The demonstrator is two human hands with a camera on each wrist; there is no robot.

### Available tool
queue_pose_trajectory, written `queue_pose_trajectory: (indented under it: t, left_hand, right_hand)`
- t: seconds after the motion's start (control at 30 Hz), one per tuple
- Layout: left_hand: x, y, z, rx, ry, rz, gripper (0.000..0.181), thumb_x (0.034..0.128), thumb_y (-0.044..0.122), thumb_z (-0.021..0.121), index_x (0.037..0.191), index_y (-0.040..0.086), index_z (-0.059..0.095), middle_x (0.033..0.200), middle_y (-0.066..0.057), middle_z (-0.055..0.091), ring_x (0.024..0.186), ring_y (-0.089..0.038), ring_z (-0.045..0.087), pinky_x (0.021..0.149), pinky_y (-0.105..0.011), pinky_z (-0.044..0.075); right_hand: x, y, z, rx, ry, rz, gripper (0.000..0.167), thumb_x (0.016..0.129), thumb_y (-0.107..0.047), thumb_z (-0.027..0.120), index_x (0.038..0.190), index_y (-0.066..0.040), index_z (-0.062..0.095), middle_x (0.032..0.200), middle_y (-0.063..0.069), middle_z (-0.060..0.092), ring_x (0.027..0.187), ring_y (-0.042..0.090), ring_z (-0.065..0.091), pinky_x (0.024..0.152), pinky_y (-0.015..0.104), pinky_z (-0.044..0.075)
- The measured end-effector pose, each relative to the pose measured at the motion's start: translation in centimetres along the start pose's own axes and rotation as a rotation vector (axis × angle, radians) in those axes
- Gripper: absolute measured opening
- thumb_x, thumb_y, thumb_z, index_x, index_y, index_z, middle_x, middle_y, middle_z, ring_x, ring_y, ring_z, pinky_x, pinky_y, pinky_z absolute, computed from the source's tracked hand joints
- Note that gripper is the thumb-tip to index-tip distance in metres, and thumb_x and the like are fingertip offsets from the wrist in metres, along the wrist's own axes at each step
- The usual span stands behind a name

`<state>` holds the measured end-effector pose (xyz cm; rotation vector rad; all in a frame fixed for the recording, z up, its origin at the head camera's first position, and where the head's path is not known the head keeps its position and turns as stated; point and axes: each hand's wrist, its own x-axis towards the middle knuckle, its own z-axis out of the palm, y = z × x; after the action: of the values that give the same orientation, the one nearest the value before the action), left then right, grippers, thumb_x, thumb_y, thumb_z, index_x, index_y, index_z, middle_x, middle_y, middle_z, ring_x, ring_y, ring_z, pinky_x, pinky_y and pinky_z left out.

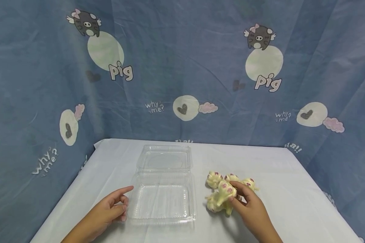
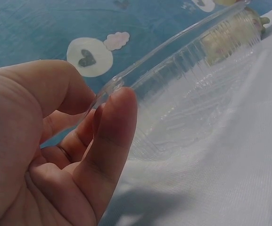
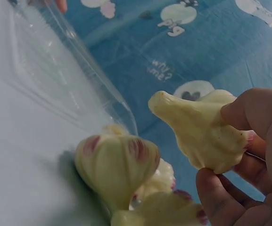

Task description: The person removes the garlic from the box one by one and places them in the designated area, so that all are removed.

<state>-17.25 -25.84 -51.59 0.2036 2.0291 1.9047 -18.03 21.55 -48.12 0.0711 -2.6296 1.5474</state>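
Observation:
My right hand [image 1: 253, 206] holds a pale yellow garlic bulb [image 1: 226, 191] with pinkish-purple marks, pinched between thumb and fingers. In the right wrist view the held bulb [image 3: 204, 129] hangs above the others, its stem end pointing left. Below it, several similar bulbs [image 1: 214, 179] lie in a loose group on the white cloth. Left of them a clear plastic clamshell box [image 1: 161, 202] lies unfolded with nothing inside. My left hand [image 1: 107, 212] is at its left side, index finger stretched to the rim [image 2: 173, 43], the other fingers loosely bent.
The box's hinged lid [image 1: 164, 159] lies flat behind its base. A white cloth [image 1: 276, 202] covers the table. Blue printed curtains [image 1: 182, 60] rise behind the table and along both sides.

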Motion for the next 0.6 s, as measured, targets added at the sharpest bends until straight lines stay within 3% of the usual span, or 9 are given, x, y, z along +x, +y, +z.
queue_pose_trajectory:
  t: [0.2, 0.6]
  left_hand:
    - [0.0, 0.1, 0.0, -0.001, 0.002, -0.005, 0.071, 0.1048, 0.005, 0.057, 0.164, -0.001, 0.019, 0.108, -0.006, 0.046, 0.079, -0.014, 0.057, 0.073, -0.032, 0.058]
    - [0.0, 0.2, -0.2, 0.001, -0.009, -0.019, 0.072, 0.1051, 0.008, 0.057, 0.165, -0.001, 0.018, 0.108, -0.006, 0.047, 0.08, -0.014, 0.057, 0.074, -0.032, 0.058]
  right_hand:
    - [0.0, 0.4, -0.7, -0.002, -0.004, -0.018, 0.05, 0.097, -0.032, 0.076, 0.144, -0.024, 0.062, 0.145, -0.002, 0.062, 0.13, 0.016, 0.058, 0.103, 0.035, 0.055]
    - [-0.1, 1.2, -2.1, -0.03, 0.001, -0.016, 0.051, 0.097, -0.034, 0.076, 0.144, -0.019, 0.062, 0.142, 0.0, 0.064, 0.121, 0.004, 0.058, 0.097, 0.023, 0.054]
